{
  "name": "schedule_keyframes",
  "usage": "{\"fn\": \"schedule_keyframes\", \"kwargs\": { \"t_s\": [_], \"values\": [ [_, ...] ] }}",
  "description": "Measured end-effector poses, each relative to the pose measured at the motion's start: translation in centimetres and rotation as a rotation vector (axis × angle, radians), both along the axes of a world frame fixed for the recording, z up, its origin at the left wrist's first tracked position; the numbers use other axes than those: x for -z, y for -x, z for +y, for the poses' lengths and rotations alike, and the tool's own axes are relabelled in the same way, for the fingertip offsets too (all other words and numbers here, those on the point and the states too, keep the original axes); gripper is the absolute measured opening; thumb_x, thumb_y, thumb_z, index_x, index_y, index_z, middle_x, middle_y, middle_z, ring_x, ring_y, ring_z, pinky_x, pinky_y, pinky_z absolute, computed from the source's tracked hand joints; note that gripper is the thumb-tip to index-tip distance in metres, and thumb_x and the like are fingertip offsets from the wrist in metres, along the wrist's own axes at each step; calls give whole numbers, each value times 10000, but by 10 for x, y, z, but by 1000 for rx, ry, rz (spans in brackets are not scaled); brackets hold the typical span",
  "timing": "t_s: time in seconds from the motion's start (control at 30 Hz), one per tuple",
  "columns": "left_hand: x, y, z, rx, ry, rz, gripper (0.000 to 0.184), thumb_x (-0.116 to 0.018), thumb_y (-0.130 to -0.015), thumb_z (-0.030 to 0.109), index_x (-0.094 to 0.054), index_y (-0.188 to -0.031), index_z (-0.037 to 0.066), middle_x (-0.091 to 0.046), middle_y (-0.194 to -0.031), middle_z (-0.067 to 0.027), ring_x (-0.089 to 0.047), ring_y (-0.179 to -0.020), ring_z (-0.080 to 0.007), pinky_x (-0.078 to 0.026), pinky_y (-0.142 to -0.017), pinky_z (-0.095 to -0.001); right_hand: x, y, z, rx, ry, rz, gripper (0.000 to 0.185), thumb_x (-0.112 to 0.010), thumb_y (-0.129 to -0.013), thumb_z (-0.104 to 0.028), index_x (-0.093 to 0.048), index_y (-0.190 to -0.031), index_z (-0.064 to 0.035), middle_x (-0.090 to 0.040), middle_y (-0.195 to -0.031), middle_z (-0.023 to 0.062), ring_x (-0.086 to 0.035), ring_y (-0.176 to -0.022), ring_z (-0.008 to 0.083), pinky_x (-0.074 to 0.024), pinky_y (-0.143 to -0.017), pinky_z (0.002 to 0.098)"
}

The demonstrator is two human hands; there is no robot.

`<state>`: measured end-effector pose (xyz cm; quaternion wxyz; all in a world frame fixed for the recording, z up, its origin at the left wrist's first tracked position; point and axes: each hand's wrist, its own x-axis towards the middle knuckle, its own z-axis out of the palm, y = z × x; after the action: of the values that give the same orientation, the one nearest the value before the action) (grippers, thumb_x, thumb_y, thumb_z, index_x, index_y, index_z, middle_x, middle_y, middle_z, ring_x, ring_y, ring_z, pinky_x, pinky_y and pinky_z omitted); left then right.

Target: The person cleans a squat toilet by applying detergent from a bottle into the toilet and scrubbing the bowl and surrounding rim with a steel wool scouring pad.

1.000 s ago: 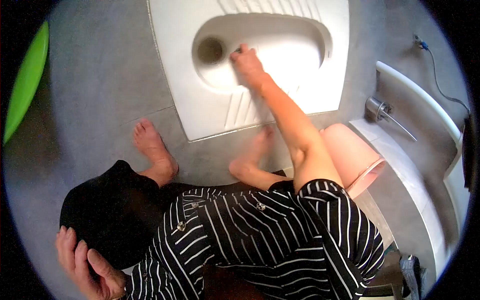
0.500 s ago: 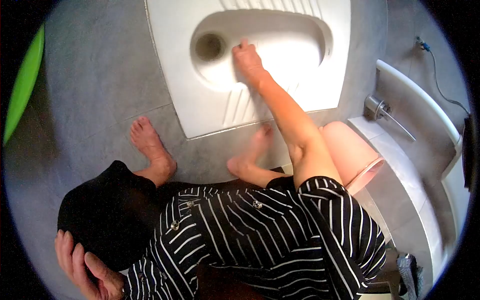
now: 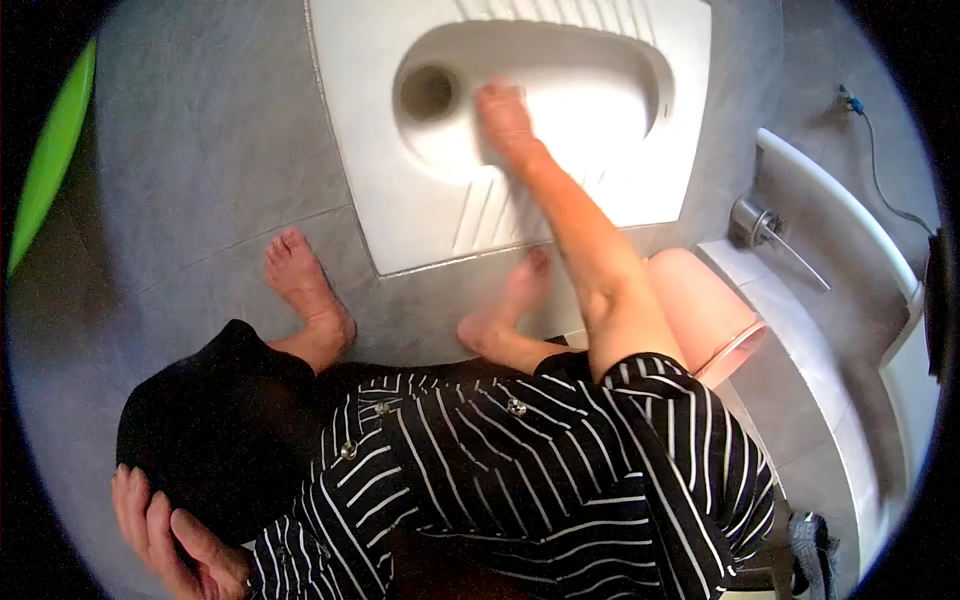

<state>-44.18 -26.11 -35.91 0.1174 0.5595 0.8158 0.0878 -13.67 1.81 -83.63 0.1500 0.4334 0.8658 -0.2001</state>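
A white squat toilet [image 3: 400,225] is set in the floor ahead of me, its round drain hole [image 3: 429,93] at the left end of the basin. Over the basin, just right of the hole, is my right hand [image 3: 506,122], arm stretched out. Its fingers are curled in and slightly blurred; whatever they may hold is hidden, and whether they touch the basin I cannot tell. My left hand [image 3: 170,545] lies on my black-clad knee [image 3: 220,430] at lower left, fingers extended and holding nothing.
My bare feet stand on grey floor tiles [image 3: 200,200] before the toilet. To my right are a pink bucket [image 3: 700,305], a tiled ledge [image 3: 810,385], a metal holder with a thin rod [image 3: 752,220] and a curved white rail [image 3: 840,195]. Something green [image 3: 55,150] shows at far left.
The toilet sits slightly farther right in view. My right hand stays beside the drain hole, its fingers now looking more curled. My left hand remains on the knee.
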Motion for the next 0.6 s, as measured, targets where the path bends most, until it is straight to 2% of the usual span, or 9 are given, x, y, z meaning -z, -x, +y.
{"fn": "schedule_keyframes", "kwargs": {
  "t_s": [0.03,0.13,0.27,0.3,0.33,0.43,0.5,0.57,0.6],
  "values": [
    [0,-1,3,7,15,2,198,-474,-932,-18,-597,-1060,-103,-592,-1160,-286,-568,-1104,-396,-415,-989,-482,-40,28,-14,-166,78,-42,192,-534,-819,-92,-606,-997,-85,-521,-1186,158,-534,-1026,400,-505,-859,451],
    [5,6,9,32,10,15,200,-468,-935,-15,-589,-1069,-101,-581,-1182,-282,-554,-1126,-396,-400,-1003,-487,-32,37,-14,-117,199,34,228,-551,-788,-33,-622,-995,-98,-523,-1184,148,-533,-1052,381,-506,-879,444],
    [10,6,-1,11,-22,-34,205,-467,-940,-6,-584,-1078,-101,-574,-1190,-283,-546,-1138,-402,-392,-1012,-493,-33,-50,42,-21,-109,298,286,-562,-787,-33,-661,-1028,-152,-548,-1147,175,-545,-1002,389,-488,-860,426],
    [9,7,-7,-6,-23,-43,205,-468,-941,-4,-585,-1078,-102,-574,-1187,-285,-546,-1137,-404,-393,-1013,-494,-28,-76,64,39,-81,247,264,-566,-796,-48,-664,-1018,-154,-563,-1090,165,-559,-911,393,-489,-826,435],
    [6,7,-12,-19,-23,-47,205,-468,-942,-1,-585,-1077,-102,-575,-1185,-286,-546,-1136,-405,-393,-1013,-495,-31,-96,74,64,-209,228,260,-567,-800,-45,-661,-1021,-146,-575,-1037,151,-561,-839,396,-492,-788,446],
    [0,5,-13,-1,26,-40,218,-445,-953,17,-551,-1116,-81,-551,-1214,-279,-527,-1156,-413,-378,-1026,-514,-49,-90,69,272,-278,-30,216,-524,-829,-67,-642,-1005,-110,-580,-1026,162,-564,-848,390,-501,-748,439],
    [0,4,-11,-4,15,-37,217,-447,-952,15,-554,-1113,-83,-554,-1210,-280,-530,-1153,-413,-381,-1023,-511,-43,-59,45,299,-281,-30,198,-509,-843,-86,-636,-994,-104,-581,-1025,164,-569,-884,384,-511,-756,427],
    [2,5,-7,-4,12,-34,215,-449,-951,13,-558,-1109,-86,-558,-1206,-280,-533,-1149,-412,-384,-1021,-508,-19,-24,21,-11,-188,-115,196,-521,-834,-67,-635,-991,-96,-578,-1039,157,-572,-923,371,-513,-792,416],
    [4,4,-4,0,11,-37,215,-450,-951,12,-559,-1107,-87,-559,-1204,-280,-534,-1148,-412,-385,-1019,-506,-11,-6,3,-60,-87,-59,191,-526,-831,-60,-636,-983,-96,-579,-1037,151,-572,-937,362,-507,-814,417]
  ]
}}
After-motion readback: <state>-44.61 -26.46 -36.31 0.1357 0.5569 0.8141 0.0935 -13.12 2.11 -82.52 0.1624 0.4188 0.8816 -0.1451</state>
